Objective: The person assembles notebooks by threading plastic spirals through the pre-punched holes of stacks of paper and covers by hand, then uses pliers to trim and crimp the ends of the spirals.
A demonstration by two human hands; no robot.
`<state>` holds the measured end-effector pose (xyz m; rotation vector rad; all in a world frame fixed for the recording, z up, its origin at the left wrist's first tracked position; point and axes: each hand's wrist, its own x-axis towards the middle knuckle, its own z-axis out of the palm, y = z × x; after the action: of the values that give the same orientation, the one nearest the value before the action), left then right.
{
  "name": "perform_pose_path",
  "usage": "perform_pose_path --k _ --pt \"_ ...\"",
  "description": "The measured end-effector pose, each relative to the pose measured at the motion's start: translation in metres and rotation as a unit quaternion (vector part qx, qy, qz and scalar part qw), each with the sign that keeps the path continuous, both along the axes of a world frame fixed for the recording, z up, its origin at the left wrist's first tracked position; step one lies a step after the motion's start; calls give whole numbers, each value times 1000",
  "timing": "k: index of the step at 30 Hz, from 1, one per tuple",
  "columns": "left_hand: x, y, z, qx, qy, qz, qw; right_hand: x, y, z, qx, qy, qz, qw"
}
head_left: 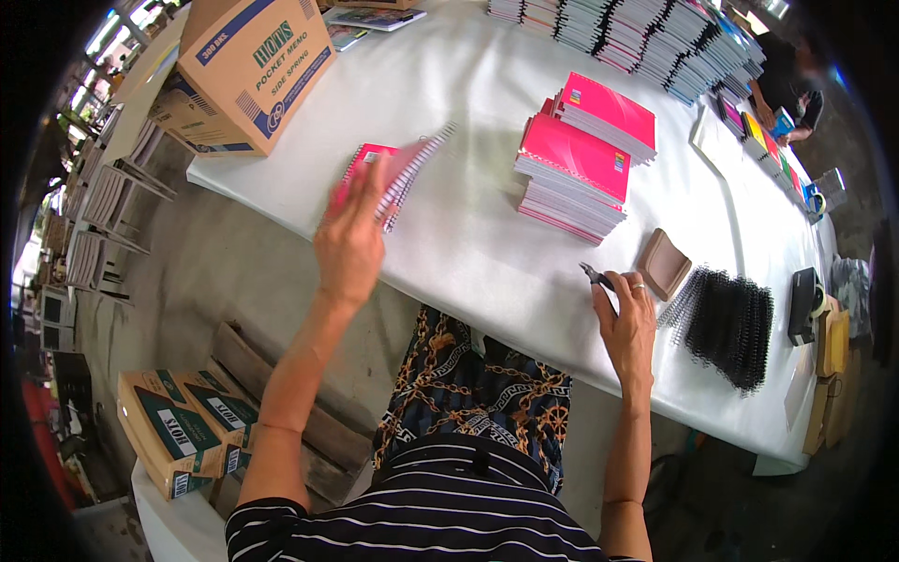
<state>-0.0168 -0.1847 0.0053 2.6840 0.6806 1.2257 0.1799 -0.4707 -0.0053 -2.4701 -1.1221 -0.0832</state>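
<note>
Desk (468,234) draped in white | tilted notebook (412,169) touched near front edge by blurred left hand (354,229), whether grasped cannot be told | pliers (591,273) gripped in right hand (632,314) | pink notebook stacks (573,164) placed beyond

The white surface (482,258) carries a pink pile (573,164) of notebooks. Left of this pile lies a pink notebook (373,150), with a carton (281,89) farther left; beyond the pile stand notebook stacks (646,42). To the pile's right and front lie a brown tray (665,264) and black coils (726,323), with a tape dispenser (803,304) farther right.
</note>
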Motion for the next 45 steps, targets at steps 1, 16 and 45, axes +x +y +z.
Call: perform_pose_path --k 1,16,45 --pt "-3 19 -1 23 44 10 999 3 1 -7 5 -61 12 998" --pt "2 30 -28 -32 265 45 963 118 75 40 181 206 -118 954" --pt "86 -86 56 -416 -9 -401 816 49 -12 -26 380 -16 -34 924"
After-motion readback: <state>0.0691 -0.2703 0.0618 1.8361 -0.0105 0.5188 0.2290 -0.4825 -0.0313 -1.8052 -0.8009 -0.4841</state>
